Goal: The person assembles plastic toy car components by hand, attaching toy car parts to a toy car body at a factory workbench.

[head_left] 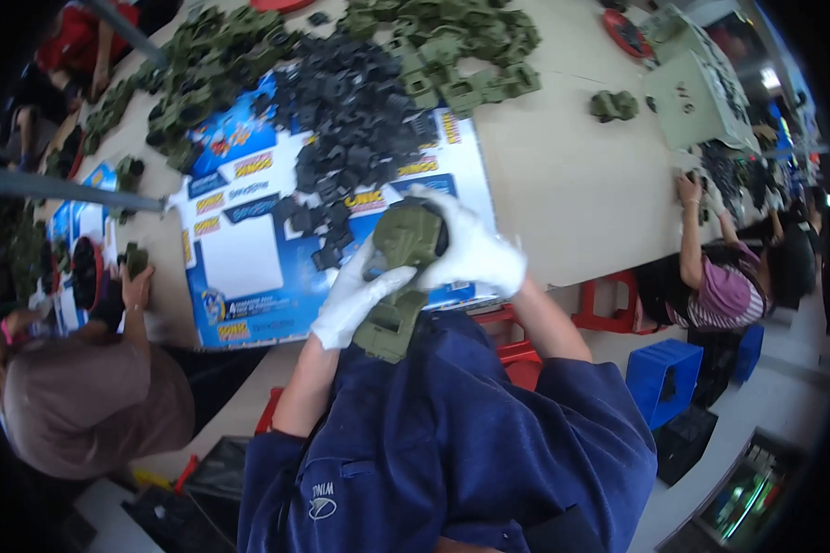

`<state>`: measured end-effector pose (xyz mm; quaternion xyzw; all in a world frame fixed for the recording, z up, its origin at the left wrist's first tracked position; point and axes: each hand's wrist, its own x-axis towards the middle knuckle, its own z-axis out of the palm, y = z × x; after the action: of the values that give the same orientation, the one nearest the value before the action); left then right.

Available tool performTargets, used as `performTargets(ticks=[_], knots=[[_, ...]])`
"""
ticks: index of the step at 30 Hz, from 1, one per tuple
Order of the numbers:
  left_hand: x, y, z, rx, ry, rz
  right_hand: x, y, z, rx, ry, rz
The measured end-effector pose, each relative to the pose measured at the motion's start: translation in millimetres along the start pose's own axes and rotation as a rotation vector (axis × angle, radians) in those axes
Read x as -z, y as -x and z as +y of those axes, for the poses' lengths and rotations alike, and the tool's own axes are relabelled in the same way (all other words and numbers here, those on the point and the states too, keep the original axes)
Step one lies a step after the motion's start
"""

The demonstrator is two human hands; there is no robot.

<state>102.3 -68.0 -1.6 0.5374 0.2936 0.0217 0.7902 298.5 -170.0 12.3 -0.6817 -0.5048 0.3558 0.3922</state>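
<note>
Left hand (355,293) and right hand (475,251), both white-gloved, are closed around an olive-green part (406,235), gripping it from either side over the near edge of the bench (572,166). Beyond it, black pieces (355,101) are heaped on a blue-and-white printed sheet (290,304). More green parts (470,46) lie at the far side; a pale green bin (687,106) stands far right.

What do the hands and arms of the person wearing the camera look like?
The left hand and right hand both have white gloves on, ending around the wrists. The forearms are bare, below loose, dark blue sleeves.
</note>
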Motion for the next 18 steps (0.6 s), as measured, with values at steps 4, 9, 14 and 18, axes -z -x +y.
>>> performTargets(ticks=[4, 9, 14, 18], knots=[[9.8, -0.6, -25.3, -0.224, -0.125, 0.075, -19.0, 4.1, 17.9, 0.287, -0.064, 0.125], [13.4, -30.2, -37.4, -0.495, 0.071, 0.026, -38.6, 0.0, 10.3, 0.405, -0.103, 0.113], [15.5, -25.8, -37.2, -0.557, -0.059, 0.199, -32.4, 5.1, -1.6, 0.354, 0.168, 0.087], [0.6, -31.3, -9.9, -0.702, -0.186, 0.196, -34.3, 3.6, 2.4, 0.397, -0.093, 0.211]])
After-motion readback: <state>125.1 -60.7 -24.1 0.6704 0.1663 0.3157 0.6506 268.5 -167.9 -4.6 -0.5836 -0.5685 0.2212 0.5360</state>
